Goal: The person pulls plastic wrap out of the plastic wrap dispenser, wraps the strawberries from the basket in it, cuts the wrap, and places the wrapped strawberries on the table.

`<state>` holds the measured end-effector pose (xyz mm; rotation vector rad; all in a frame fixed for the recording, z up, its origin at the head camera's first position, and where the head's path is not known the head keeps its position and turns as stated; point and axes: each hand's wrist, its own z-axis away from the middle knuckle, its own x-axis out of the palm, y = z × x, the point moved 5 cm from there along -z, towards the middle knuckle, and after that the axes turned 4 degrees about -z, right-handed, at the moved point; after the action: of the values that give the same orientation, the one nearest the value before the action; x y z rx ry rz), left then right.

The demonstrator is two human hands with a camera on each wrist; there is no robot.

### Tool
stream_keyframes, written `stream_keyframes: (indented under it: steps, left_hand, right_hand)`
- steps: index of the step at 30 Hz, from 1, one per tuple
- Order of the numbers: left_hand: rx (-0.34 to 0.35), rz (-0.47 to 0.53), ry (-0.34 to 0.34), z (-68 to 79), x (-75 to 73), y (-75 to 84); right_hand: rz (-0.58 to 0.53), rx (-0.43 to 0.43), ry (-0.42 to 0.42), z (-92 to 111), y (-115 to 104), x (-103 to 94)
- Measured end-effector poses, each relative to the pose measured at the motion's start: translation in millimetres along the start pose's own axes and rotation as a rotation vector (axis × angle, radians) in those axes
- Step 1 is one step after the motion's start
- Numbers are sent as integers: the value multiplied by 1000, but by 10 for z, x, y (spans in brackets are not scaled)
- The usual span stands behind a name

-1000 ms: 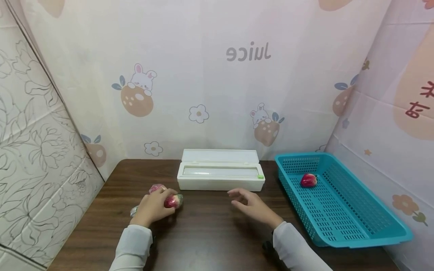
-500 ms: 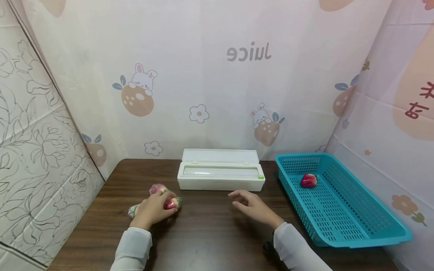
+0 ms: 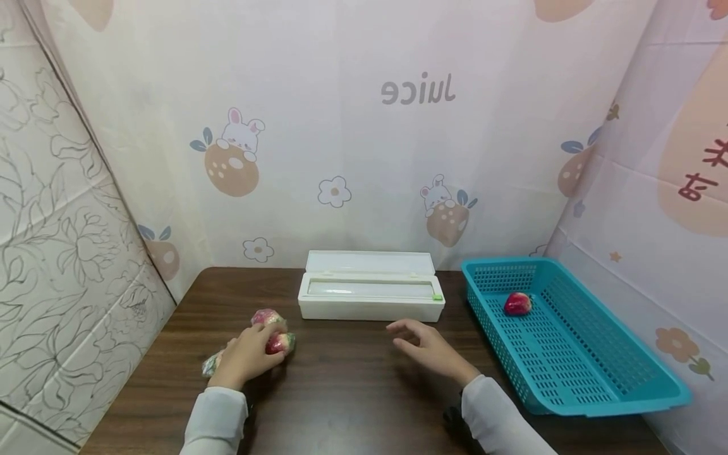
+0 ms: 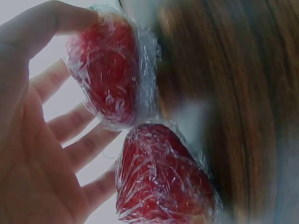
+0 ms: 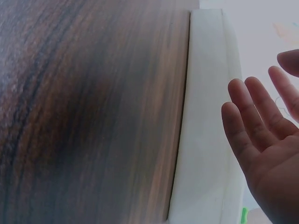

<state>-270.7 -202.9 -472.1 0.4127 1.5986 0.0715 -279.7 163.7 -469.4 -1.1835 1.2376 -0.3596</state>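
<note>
In the head view my left hand (image 3: 241,357) is low over the left of the table, holding a red strawberry (image 3: 279,343) wrapped in clear film. The left wrist view shows its thumb on that wrapped strawberry (image 4: 107,70), with the fingers behind. Against it lies a second film-wrapped strawberry (image 4: 161,179), just beyond the fingers in the head view. Another film-wrapped piece (image 3: 212,364) shows left of the hand, mostly covered by it. My right hand (image 3: 429,351) hovers with relaxed fingers in front of the white cling film box (image 3: 370,309), touching nothing.
The box's lid (image 3: 370,261) stands raised against the back curtain. At the right sits a blue-green slotted basket (image 3: 614,404) with one red strawberry (image 3: 517,304) inside. Printed curtains enclose the dark wooden table (image 3: 341,392) at the back and sides.
My left hand has slid left and slightly toward me, carrying the wrapped strawberry; the piece at its left has shifted left too. My right hand has barely moved.
</note>
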Motion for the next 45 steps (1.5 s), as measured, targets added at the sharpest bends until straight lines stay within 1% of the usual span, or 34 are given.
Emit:
stream_keyframes:
  steps: [7,13,22,27,28,30,31,35,37,45]
  left_hand:
    - [-30,16,-18,3,13,-3]
    - [-33,16,-8,0,10,6]
    - [-43,39,-23,-16,16,20]
    - [-32,43,15,-9,10,21]
    - [-34,40,25,-6,10,19]
    - [-38,26,52,-1,9,12]
    - [-45,22,62,2,9,8]
    - [-70,19,100,7,8,5]
    - [-79,22,93,9,16,7]
    - [-88,28,47,5,57,20]
  right_hand:
    - [6,14,7,7,-19,-25]
    - [1,18,8,10,-5,-28]
    - [6,20,13,5,-5,-48]
    - [20,23,22,9,-27,-47]
    - [21,27,24,9,-45,-47]
    - [19,26,26,29,-160,-55]
    - [16,23,27,36,-171,-57]
    - [32,23,28,47,-134,-65]
    - [38,25,31,37,-15,-62]
    - [37,21,25,44,0,-59]
